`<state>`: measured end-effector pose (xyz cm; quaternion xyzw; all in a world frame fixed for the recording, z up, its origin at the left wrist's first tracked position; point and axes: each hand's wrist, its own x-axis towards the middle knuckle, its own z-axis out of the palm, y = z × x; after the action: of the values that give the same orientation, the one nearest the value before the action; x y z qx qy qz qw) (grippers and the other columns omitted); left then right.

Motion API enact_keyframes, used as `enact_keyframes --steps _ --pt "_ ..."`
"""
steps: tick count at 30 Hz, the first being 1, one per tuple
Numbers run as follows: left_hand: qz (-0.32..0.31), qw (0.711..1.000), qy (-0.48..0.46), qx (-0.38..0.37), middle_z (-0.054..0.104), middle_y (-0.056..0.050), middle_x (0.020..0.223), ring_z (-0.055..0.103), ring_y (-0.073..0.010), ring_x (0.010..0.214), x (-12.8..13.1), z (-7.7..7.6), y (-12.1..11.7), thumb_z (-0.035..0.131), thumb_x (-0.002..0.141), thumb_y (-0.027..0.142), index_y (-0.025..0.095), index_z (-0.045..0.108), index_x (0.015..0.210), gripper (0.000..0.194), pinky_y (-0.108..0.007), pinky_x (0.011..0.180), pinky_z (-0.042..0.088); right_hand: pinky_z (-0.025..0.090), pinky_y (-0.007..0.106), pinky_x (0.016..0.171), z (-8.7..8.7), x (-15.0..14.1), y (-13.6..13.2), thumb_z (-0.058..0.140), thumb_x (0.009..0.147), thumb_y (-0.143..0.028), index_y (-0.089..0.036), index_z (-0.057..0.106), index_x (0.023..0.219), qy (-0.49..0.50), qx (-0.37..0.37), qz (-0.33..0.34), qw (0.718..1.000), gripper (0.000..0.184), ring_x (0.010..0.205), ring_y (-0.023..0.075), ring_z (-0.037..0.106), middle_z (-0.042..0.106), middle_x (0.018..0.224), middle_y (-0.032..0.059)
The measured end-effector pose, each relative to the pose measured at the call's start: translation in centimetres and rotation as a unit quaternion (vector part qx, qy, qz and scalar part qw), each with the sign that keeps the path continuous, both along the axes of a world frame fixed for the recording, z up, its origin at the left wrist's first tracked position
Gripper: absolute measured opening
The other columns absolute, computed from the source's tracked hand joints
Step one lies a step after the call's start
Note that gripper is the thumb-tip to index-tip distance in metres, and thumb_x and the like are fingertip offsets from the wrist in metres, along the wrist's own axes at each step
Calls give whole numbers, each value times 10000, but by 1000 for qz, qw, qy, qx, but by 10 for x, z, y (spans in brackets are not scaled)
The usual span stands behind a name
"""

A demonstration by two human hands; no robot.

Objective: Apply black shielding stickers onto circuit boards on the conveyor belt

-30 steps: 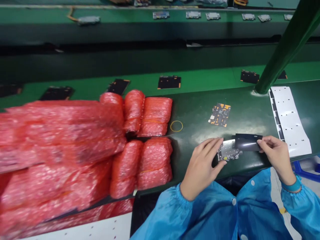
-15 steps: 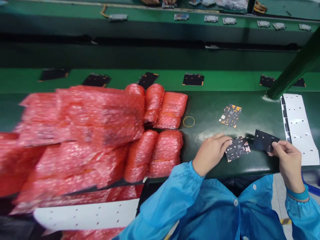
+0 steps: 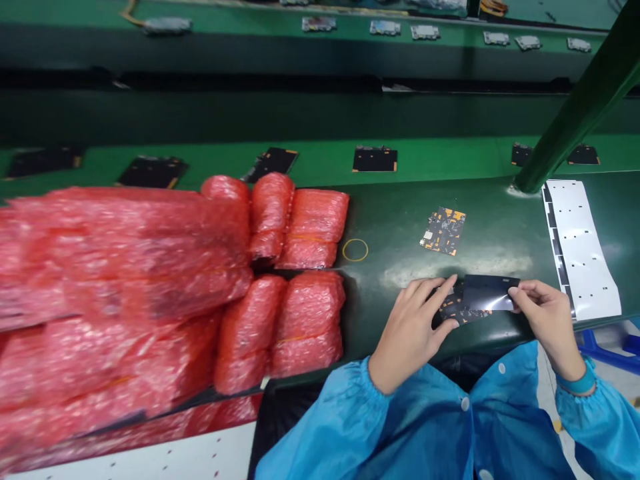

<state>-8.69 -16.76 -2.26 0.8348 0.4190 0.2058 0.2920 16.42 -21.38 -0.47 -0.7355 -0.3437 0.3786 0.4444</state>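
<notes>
My left hand (image 3: 415, 327) grips the left edge of a dark circuit board (image 3: 457, 310), with its thumb at the near side and its fingers at the far side. Between the thumb and fingers of my right hand (image 3: 545, 320) is the right end of a thin black film sheet (image 3: 487, 292), glossy where light strikes it. The sheet covers the far right part of the board; whether it touches the board I cannot tell. Beyond my hands a second circuit board (image 3: 444, 231) with orange patches lies on the dark green worktop (image 3: 390, 220).
Red bubble-wrapped bundles (image 3: 125, 267) are heaped on the left. A yellow rubber band (image 3: 355, 250) lies beside them. On the right are a white label sheet (image 3: 583, 250) and a green post (image 3: 575, 113). Several black boards (image 3: 375, 159) lie along the bright green strip (image 3: 440, 157).
The board in my left hand showed a silvery face at first; its dark face is up now. My right hand moved the film away to the right, then back over the board. The view shifted.
</notes>
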Motion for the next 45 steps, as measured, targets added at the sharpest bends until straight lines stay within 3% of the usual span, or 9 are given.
enact_keyframes --steps 9,12,17,24,27,31,36,41,45 --pt "71 987 -132 -60 773 -85 1180 721 -246 1083 0 17 0 557 1016 255 232 682 1369 376 -387 967 597 534 284 538 2 -16 -1 835 749 -514 -207 773 743 3 -5 30 1000 313 525 184 664 689 569 12" --pt "84 985 -137 -56 776 -78 1181 729 -236 1084 -3 19 -5 551 1012 237 228 671 1382 389 -374 972 598 525 280 540 3 -16 -2 824 760 -505 -207 770 740 -7 -10 41 999 303 523 177 653 688 574 10" --pt "63 989 -126 -43 732 -97 1348 698 -272 1201 -4 15 -11 724 949 342 232 609 1476 551 -417 1061 572 501 273 523 6 -18 -1 802 762 -497 -205 774 723 -10 -33 67 997 295 512 168 627 673 554 9" --pt "177 930 -246 -207 770 -5 855 721 -112 661 6 10 -6 706 919 250 203 799 1186 286 -216 692 615 530 267 525 9 -24 -3 815 758 -446 -208 800 728 -9 -19 76 997 239 507 166 649 701 558 12" --pt "192 904 -279 -262 761 -3 821 716 -98 598 9 12 -2 738 885 263 195 826 1105 246 -181 609 595 608 308 588 9 -24 -4 835 767 -441 -211 841 853 -17 -8 58 998 245 566 203 723 759 634 30" --pt "219 897 -289 -253 755 1 798 702 -82 579 11 13 -2 766 855 245 207 843 1070 232 -160 601 592 661 338 716 8 -21 -5 820 821 -404 -229 845 1052 -40 18 58 997 292 681 202 774 830 853 55" --pt "219 890 -304 -260 744 -2 809 710 -102 582 13 14 -5 765 856 257 198 836 1095 257 -203 607 644 599 274 569 9 -18 -4 846 789 -397 -222 823 845 -10 10 72 997 185 565 173 714 767 671 24" --pt "182 917 -265 -236 789 -39 968 741 -117 632 7 16 -9 714 930 279 206 780 1237 322 -216 608 648 543 240 537 11 -16 -2 835 787 -374 -214 788 744 9 -3 79 997 172 526 146 672 725 595 8" --pt "113 983 -129 -68 707 -112 1412 759 -242 1058 -5 11 -17 728 955 291 250 640 1458 512 -392 906 667 576 253 583 11 -9 0 832 790 -389 -206 783 752 26 -15 75 997 193 564 159 709 744 618 22"
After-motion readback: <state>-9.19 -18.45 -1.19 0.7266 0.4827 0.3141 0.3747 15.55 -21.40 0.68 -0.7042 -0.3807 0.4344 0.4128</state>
